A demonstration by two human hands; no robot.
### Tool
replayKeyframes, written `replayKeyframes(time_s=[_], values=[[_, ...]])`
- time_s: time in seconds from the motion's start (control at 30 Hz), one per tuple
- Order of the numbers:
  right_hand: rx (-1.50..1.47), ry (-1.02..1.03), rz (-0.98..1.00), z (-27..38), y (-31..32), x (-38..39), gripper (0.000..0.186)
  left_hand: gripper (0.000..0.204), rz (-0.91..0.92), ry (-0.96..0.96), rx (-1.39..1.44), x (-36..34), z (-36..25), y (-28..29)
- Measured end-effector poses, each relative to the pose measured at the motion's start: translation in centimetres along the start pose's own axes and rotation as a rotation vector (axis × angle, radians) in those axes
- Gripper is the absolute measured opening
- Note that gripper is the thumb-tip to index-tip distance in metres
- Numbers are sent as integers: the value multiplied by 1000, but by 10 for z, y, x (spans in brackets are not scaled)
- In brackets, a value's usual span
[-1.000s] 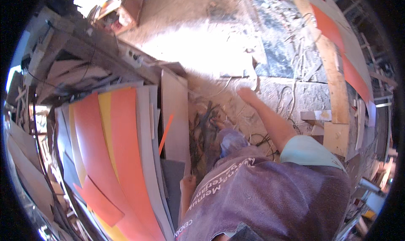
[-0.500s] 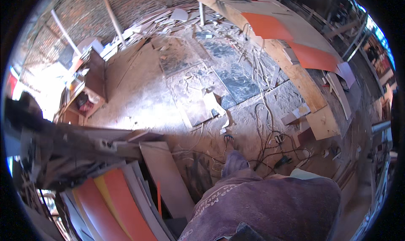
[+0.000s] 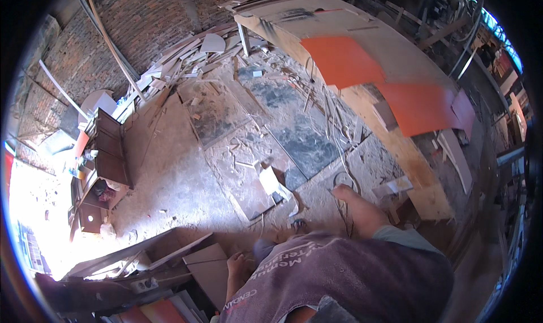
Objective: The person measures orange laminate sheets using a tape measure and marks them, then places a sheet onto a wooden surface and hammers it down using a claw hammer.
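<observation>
My right hand (image 3: 346,194) is out in front of my right side, its fingers curled, over dusty floor near tangled cables (image 3: 342,162). Anything inside it cannot be made out. Low beside my left hip, my left hand (image 3: 237,263) has bent fingers near a leaning board (image 3: 209,280); its contents, if any, are hidden. My dusty shirt (image 3: 339,278) fills the lower view, with a foot (image 3: 298,224) just beyond it.
A long plywood bench (image 3: 418,176) runs along the right, bearing orange sheets (image 3: 334,60). Offcuts (image 3: 212,43) pile against the brick wall, and scraps (image 3: 271,181) litter the floor. A brown cabinet (image 3: 107,147) stands left. Stacked coloured sheets (image 3: 158,310) lie at lower left.
The view has swung up and round toward the room, so the stacked sheets sit lower. My right hand, unseen half a second ago, shows again, and my left hand has reappeared.
</observation>
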State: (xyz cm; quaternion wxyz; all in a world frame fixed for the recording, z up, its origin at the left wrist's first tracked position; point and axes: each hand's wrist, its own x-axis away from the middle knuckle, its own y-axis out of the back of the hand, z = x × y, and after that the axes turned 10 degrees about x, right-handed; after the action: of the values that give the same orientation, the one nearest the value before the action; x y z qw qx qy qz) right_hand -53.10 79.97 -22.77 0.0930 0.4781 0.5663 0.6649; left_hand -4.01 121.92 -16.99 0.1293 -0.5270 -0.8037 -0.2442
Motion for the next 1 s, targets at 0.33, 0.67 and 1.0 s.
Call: replayKeyframes(time_s=[0.33,0.67,1.0], values=[[-283,9,-114,2,16,-169,30,19,94,113,-353,-167,-115,34],[-503,-125,363,37,155,-135,27,19,123,559,-468,-425,-203,235],[-825,-268,455,-24,258,-325,28,28,-44,111,162,-758,-454,160]])
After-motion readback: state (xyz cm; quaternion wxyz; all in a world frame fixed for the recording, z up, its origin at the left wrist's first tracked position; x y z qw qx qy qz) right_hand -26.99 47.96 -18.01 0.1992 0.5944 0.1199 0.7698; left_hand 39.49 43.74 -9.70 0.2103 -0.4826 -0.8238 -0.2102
